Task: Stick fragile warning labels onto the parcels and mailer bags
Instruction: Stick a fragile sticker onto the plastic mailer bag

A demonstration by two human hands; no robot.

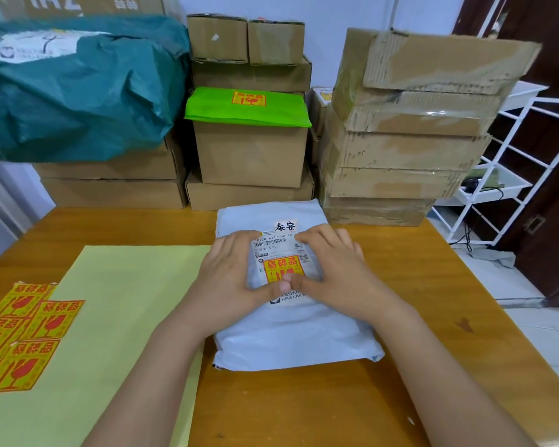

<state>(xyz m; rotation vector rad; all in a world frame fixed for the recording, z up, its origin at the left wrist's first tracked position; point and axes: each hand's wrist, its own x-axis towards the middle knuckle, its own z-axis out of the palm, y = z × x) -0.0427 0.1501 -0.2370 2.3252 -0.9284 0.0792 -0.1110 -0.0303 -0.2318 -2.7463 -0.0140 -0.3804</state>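
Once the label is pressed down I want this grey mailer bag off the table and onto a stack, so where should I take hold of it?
Probably by its two long side edges, one hand from each side. The grey mailer bag lies flat on the table and looks full and soft, so the sides give thickness to pinch. The left hand and right hand already rest near them, thumbs on the fragile label.

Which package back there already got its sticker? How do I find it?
Look at the cardboard stacks behind the wooden table. On the middle stack lies a bright green mailer bag. It alone there wears a yellow-and-red fragile label; the teal bag beside it doesn't.
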